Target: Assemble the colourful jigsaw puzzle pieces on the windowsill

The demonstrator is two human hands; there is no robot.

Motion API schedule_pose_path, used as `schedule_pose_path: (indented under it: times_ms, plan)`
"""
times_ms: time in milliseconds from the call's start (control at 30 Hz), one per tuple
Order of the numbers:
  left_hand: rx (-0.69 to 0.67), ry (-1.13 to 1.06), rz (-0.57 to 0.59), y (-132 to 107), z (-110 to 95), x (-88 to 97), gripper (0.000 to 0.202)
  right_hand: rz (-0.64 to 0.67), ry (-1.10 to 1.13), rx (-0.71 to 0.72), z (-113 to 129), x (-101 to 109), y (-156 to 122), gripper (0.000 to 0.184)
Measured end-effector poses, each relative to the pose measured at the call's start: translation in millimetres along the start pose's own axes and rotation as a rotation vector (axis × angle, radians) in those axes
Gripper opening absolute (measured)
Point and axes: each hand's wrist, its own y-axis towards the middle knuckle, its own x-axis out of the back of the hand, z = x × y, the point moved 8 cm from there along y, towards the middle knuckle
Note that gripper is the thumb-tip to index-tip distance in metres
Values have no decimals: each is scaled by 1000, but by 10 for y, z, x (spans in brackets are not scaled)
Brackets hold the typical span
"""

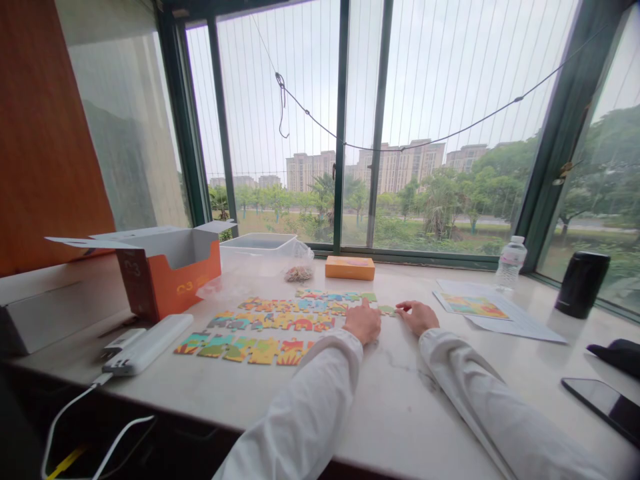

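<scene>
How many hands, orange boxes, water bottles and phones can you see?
Hands: 2 (left hand, right hand)
Orange boxes: 2 (open orange carton, small orange box)
Water bottles: 1 (plastic water bottle)
Phones: 1 (black smartphone)
Total: 6

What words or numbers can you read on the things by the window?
"C3" is what it seems to say, in gold on the orange box; the marks after it are too blurred.
The water bottle has a label too blurred to read.
The paper has print too small to read.
</scene>
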Motion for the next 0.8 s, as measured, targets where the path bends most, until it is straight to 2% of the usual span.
schedule_pose_path:
  times_ms: [233,400,800]
  plan:
    - [-3,40,-17,-10,3,0,43,14,-51,105,171,-1,-65,24]
    - [-2,65,10,-10,-1,-14,44,13,-65,100,182,3,-63,26]
    - [16,78,50,-34,-37,24,43,100,-110,36,166,-102,-68,31]
